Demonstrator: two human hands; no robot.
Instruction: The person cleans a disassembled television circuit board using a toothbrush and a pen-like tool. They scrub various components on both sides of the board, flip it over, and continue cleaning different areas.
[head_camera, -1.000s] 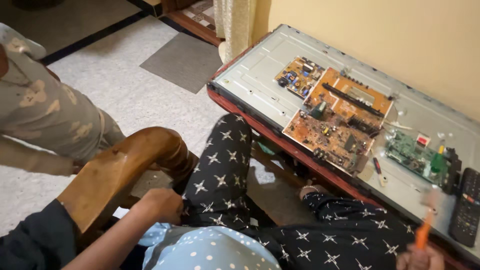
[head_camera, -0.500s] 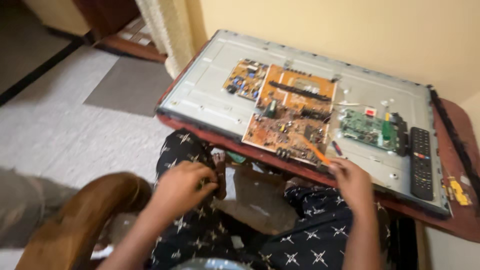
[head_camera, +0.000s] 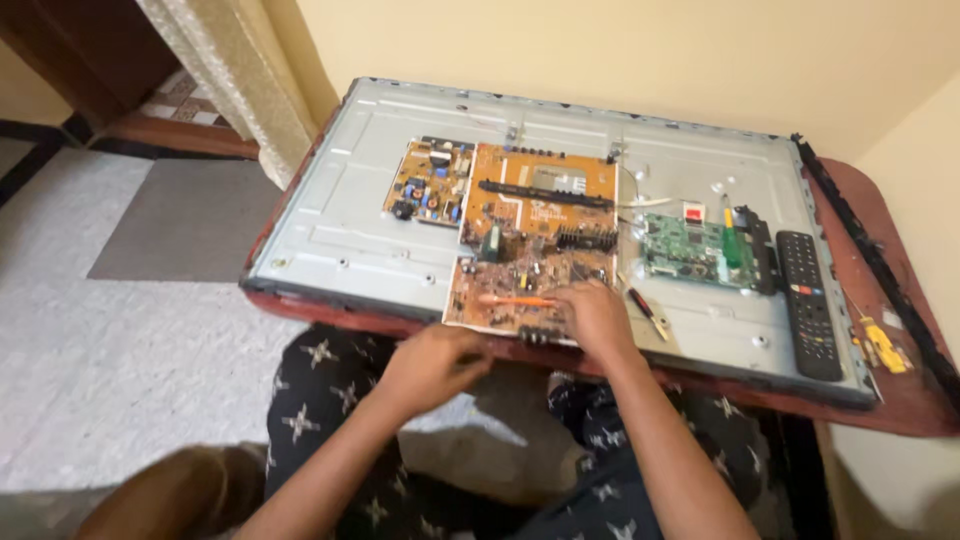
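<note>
Right hand (head_camera: 597, 315) closed around an orange-handled tool (head_camera: 518, 300), laid flat across the near edge of the large orange circuit board (head_camera: 535, 235). Left hand (head_camera: 432, 362) loosely curled at the front rim of the metal back panel (head_camera: 330, 220), touching nothing clearly. Just right of the right hand: a red-handled screwdriver (head_camera: 645, 310). Further right, a green board (head_camera: 690, 250), then a black remote (head_camera: 808, 300). A smaller orange board (head_camera: 430, 185) sits left. Panel lies flat on the reddish tabletop (head_camera: 890, 400).
</note>
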